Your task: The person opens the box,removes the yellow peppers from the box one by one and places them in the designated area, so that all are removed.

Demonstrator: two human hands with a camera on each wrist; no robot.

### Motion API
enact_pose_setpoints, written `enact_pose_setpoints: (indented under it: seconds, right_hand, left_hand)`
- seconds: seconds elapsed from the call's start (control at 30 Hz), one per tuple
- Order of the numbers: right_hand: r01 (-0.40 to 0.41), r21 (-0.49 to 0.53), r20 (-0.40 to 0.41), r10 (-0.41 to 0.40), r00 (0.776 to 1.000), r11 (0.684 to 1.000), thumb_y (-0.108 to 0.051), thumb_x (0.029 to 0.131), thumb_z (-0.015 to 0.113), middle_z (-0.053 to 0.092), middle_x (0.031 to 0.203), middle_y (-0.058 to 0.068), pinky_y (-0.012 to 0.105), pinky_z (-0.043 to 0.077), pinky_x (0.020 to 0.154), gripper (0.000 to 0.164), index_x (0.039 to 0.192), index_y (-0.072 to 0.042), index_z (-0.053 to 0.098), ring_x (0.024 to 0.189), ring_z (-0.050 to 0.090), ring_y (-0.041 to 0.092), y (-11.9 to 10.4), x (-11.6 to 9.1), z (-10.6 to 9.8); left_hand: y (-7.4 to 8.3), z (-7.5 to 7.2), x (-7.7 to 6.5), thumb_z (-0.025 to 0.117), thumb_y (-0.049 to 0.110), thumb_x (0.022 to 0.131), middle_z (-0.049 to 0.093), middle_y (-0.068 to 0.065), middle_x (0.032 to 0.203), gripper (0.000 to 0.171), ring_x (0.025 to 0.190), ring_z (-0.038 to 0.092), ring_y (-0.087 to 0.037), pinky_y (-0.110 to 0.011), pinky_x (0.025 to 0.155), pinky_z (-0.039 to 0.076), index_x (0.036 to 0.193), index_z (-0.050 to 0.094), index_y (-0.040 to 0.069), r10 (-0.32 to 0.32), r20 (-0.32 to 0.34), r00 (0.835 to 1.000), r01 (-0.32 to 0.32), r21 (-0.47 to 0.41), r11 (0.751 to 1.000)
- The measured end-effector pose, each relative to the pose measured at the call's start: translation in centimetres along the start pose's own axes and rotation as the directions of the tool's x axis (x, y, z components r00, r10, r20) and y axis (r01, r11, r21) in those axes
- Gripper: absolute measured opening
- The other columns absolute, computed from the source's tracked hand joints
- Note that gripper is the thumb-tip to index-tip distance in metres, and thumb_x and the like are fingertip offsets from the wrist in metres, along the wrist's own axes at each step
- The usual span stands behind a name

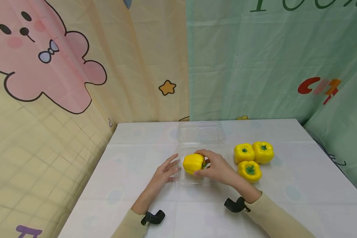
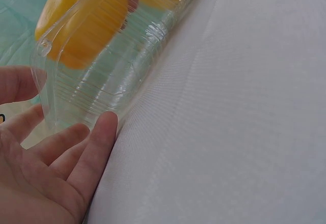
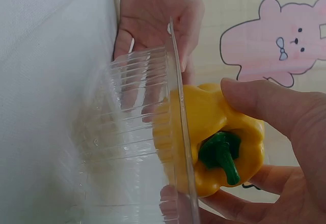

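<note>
In the head view my right hand point(image 1: 216, 167) grips a yellow bell pepper point(image 1: 193, 163) by its stem end, thumb on one side and fingers on the other. The pepper lies on its side, partly down inside a clear plastic clamshell box point(image 3: 127, 147), with its green stem point(image 3: 222, 155) toward my right palm. My left hand point(image 1: 165, 170) is at the box's left wall, fingers spread and fairly straight. In the left wrist view its fingertips point(image 2: 106, 124) rest against the clear wall.
Three more yellow bell peppers point(image 1: 250, 172) stand grouped on the white-covered table point(image 1: 285, 211), right of the box. The box's clear lid point(image 1: 200, 134) lies folded back toward the far edge. A printed curtain point(image 1: 137, 66) hangs behind the table.
</note>
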State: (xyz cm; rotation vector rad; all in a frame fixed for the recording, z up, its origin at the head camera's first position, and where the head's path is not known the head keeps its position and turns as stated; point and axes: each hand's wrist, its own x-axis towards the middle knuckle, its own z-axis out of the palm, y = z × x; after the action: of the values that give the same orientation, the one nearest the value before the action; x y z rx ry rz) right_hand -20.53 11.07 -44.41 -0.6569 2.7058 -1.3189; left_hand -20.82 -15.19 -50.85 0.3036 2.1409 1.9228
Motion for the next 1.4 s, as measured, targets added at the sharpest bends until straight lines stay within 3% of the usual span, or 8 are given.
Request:
enact_pose_setpoints:
  seconds: [0.63, 0.9, 1.4]
  right_hand:
    - [0.017, 0.009, -0.024, -0.017, 1.000, 1.000, -0.036, 0.079, 0.088, 0.062, 0.128, -0.003, 0.031, 0.057, 0.079, 0.071, 0.139, -0.018, 0.055, 0.099, 0.062, 0.022, -0.1, -0.2, -1.0]
    - [0.014, 0.014, -0.035, -0.013, 0.999, 1.000, -0.039, 0.079, 0.087, 0.061, 0.131, 0.001, 0.032, 0.057, 0.080, 0.074, 0.142, -0.017, 0.054, 0.099, 0.063, 0.022, -0.3, -0.4, -1.6]
    - [-0.004, 0.022, -0.051, 0.005, 0.999, 1.000, -0.036, 0.079, 0.087, 0.061, 0.127, -0.003, 0.032, 0.057, 0.081, 0.070, 0.139, -0.021, 0.055, 0.099, 0.063, 0.021, -0.6, -0.4, -2.6]
  left_hand:
    - [0.1, 0.2, -0.1, 0.058, 0.020, 0.103, 0.042, -0.016, 0.155, 0.058, 0.131, 0.052, -0.036, -0.041, 0.090, 0.055, 0.157, 0.037, 0.023, 0.012, 0.008, 1.000, -0.011, -0.017, 1.000]
    - [0.2, 0.1, -0.2, 0.059, 0.020, 0.103, 0.043, -0.016, 0.154, 0.058, 0.131, 0.052, -0.035, -0.041, 0.089, 0.055, 0.157, 0.038, 0.022, 0.010, 0.008, 1.000, -0.010, -0.015, 1.000]
    - [0.4, 0.2, -0.2, 0.059, 0.018, 0.103, 0.045, -0.015, 0.153, 0.058, 0.127, 0.056, -0.035, -0.039, 0.086, 0.057, 0.156, 0.039, 0.027, 0.022, -0.020, 1.000, -0.023, -0.014, 1.000]
